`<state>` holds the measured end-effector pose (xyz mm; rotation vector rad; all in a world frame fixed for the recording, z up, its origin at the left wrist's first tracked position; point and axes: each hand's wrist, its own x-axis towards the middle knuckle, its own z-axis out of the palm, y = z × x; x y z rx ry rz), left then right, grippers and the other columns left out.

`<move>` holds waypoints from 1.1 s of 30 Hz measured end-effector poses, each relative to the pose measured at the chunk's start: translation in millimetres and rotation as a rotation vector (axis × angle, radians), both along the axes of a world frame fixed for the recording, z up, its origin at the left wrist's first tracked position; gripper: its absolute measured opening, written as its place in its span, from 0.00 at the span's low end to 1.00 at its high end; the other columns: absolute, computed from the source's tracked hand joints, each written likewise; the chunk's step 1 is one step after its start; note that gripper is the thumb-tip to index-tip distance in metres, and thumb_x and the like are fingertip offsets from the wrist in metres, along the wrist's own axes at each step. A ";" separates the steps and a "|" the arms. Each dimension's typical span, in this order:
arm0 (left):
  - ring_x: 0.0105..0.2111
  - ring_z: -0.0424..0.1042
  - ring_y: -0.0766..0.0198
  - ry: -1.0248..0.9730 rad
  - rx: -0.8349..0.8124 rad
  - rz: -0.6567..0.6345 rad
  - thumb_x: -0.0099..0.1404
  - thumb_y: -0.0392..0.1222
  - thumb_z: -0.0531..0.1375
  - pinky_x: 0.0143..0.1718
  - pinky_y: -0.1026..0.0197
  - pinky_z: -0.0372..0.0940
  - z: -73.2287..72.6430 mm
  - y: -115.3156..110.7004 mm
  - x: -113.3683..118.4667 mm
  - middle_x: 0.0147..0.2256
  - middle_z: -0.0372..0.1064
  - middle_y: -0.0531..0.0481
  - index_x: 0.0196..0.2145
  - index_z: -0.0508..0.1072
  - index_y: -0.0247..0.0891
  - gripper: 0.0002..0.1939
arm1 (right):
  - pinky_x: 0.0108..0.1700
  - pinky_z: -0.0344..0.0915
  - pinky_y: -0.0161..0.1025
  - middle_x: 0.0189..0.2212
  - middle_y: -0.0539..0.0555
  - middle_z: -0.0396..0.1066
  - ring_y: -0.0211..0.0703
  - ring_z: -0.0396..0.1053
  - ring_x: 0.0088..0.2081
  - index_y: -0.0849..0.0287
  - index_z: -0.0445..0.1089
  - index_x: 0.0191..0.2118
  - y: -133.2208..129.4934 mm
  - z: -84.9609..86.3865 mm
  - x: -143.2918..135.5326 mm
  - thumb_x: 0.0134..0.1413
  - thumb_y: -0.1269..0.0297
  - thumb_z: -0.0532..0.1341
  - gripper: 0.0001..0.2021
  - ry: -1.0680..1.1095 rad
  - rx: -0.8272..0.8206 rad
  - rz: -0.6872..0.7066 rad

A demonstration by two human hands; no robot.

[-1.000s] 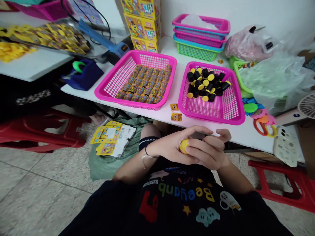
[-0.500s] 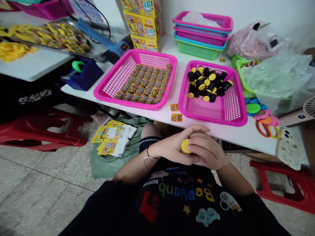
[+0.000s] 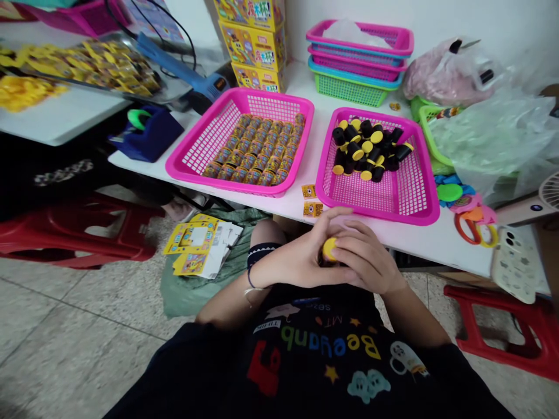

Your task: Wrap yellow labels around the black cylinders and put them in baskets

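Between my hands, just off the table's front edge, is a small cup with a round yellow lid (image 3: pixel 329 249). My left hand (image 3: pixel 301 256) wraps round it from the left. Curled over its right side are the fingers of my right hand (image 3: pixel 369 259). The cup's body is mostly hidden by my fingers. A pink basket (image 3: pixel 183 166) on the left holds rows of labelled cups (image 3: pixel 257 151). In the pink basket (image 3: pixel 432 203) on the right lies a pile of black cups with yellow lids (image 3: pixel 367 145). Two small stickers (image 3: pixel 312 209) lie at the table edge.
Stacked baskets (image 3: pixel 360 90) and yellow boxes (image 3: pixel 255 49) stand at the back. A blue tape dispenser (image 3: pixel 151 137) sits left, plastic bags (image 3: pixel 484 137) right. Near the right corner lie scissors (image 3: pixel 466 228) and a phone (image 3: pixel 515 267). Red stools (image 3: pixel 506 302) flank me.
My left hand has turned and its fingers have lifted slightly around the cup. The yellow lid has tilted and moved up a little. My right hand's fingers have shifted with it.
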<state>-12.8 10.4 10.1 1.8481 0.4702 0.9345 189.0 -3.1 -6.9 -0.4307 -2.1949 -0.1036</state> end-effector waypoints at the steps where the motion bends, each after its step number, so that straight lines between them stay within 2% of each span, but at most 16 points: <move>1: 0.54 0.75 0.57 0.029 -0.010 0.081 0.64 0.42 0.70 0.54 0.56 0.73 5.1 -1.6 -2.8 0.53 0.71 0.43 0.63 0.58 0.41 0.36 | 0.62 0.75 0.58 0.48 0.54 0.77 0.49 0.76 0.54 0.55 0.68 0.59 1.1 -0.8 0.0 0.69 0.67 0.58 0.15 -0.001 0.023 -0.051; 3: 0.46 0.77 0.61 0.088 0.003 0.227 0.67 0.41 0.68 0.49 0.60 0.74 15.9 -3.1 -7.8 0.47 0.75 0.47 0.56 0.68 0.40 0.22 | 0.61 0.75 0.58 0.47 0.54 0.78 0.49 0.75 0.52 0.53 0.69 0.59 2.4 -3.0 -0.3 0.65 0.67 0.64 0.18 -0.007 0.059 -0.169; 5: 0.41 0.78 0.64 0.153 0.051 0.290 0.68 0.41 0.68 0.46 0.62 0.73 24.9 -1.7 -11.1 0.43 0.79 0.49 0.47 0.75 0.39 0.12 | 0.61 0.74 0.57 0.47 0.54 0.78 0.49 0.75 0.51 0.52 0.70 0.59 3.0 -5.0 -1.5 0.60 0.70 0.67 0.22 -0.011 0.078 -0.275; 10: 0.39 0.81 0.61 0.234 0.170 0.301 0.67 0.44 0.70 0.43 0.63 0.74 39.7 7.6 -12.9 0.40 0.83 0.48 0.42 0.80 0.37 0.09 | 0.60 0.75 0.54 0.47 0.53 0.77 0.48 0.74 0.51 0.49 0.65 0.65 5.6 -6.3 -4.9 0.58 0.74 0.66 0.30 0.061 0.060 -0.331; 13: 0.36 0.81 0.63 0.337 0.253 0.309 0.68 0.45 0.69 0.39 0.64 0.72 56.5 22.7 -17.4 0.39 0.83 0.49 0.39 0.81 0.37 0.08 | 0.63 0.73 0.57 0.53 0.54 0.76 0.51 0.72 0.56 0.47 0.61 0.68 5.3 -3.6 2.7 0.56 0.72 0.70 0.36 0.076 0.050 -0.351; 16: 0.35 0.80 0.63 0.487 0.293 0.413 0.66 0.49 0.70 0.40 0.62 0.71 79.3 68.5 -28.9 0.36 0.82 0.49 0.39 0.81 0.36 0.12 | 0.60 0.74 0.58 0.57 0.57 0.73 0.53 0.71 0.57 0.46 0.60 0.68 0.5 0.3 21.7 0.53 0.71 0.72 0.39 0.104 0.043 -0.388; 19: 0.38 0.78 0.60 0.640 0.256 0.526 0.65 0.49 0.70 0.43 0.59 0.70 94.2 149.4 -41.4 0.37 0.82 0.47 0.45 0.80 0.33 0.17 | 0.56 0.75 0.55 0.54 0.58 0.74 0.54 0.72 0.56 0.49 0.64 0.65 -6.1 2.1 43.2 0.54 0.75 0.69 0.34 0.121 -0.018 -0.466; 22: 0.42 0.75 0.62 0.826 0.233 0.643 0.67 0.50 0.68 0.48 0.58 0.67 92.3 235.5 -47.9 0.43 0.81 0.47 0.49 0.80 0.31 0.20 | 0.54 0.74 0.55 0.51 0.59 0.75 0.55 0.73 0.55 0.52 0.70 0.60 -10.5 0.7 57.1 0.55 0.75 0.68 0.27 0.122 -0.055 -0.543; 24: 0.45 0.73 0.63 0.982 0.199 0.735 0.70 0.53 0.66 0.52 0.59 0.65 84.3 278.1 -48.3 0.47 0.80 0.47 0.53 0.79 0.31 0.24 | 0.53 0.74 0.56 0.51 0.58 0.75 0.56 0.73 0.54 0.52 0.72 0.56 -11.8 -0.5 61.3 0.55 0.76 0.68 0.24 0.114 -0.046 -0.569; 26: 0.48 0.72 0.58 1.075 0.167 0.782 0.71 0.53 0.64 0.54 0.56 0.64 75.0 304.6 -46.5 0.48 0.79 0.42 0.54 0.78 0.25 0.26 | 0.53 0.75 0.57 0.50 0.57 0.76 0.55 0.74 0.52 0.51 0.73 0.55 -12.8 -1.0 63.5 0.55 0.77 0.67 0.23 0.095 -0.040 -0.580; 28: 0.50 0.71 0.54 1.152 0.138 0.789 0.71 0.54 0.63 0.56 0.53 0.62 67.1 318.5 -43.8 0.45 0.79 0.38 0.53 0.78 0.20 0.28 | 0.52 0.75 0.57 0.49 0.56 0.76 0.55 0.74 0.52 0.50 0.74 0.54 -14.1 0.0 65.6 0.55 0.78 0.66 0.22 0.081 -0.041 -0.577; 33: 0.52 0.72 0.50 1.353 0.088 0.707 0.71 0.53 0.62 0.58 0.55 0.62 54.5 332.3 -39.2 0.34 0.77 0.43 0.46 0.79 0.22 0.26 | 0.52 0.74 0.58 0.49 0.56 0.78 0.55 0.74 0.52 0.50 0.76 0.51 -13.0 14.7 72.8 0.54 0.79 0.66 0.22 0.057 -0.090 -0.519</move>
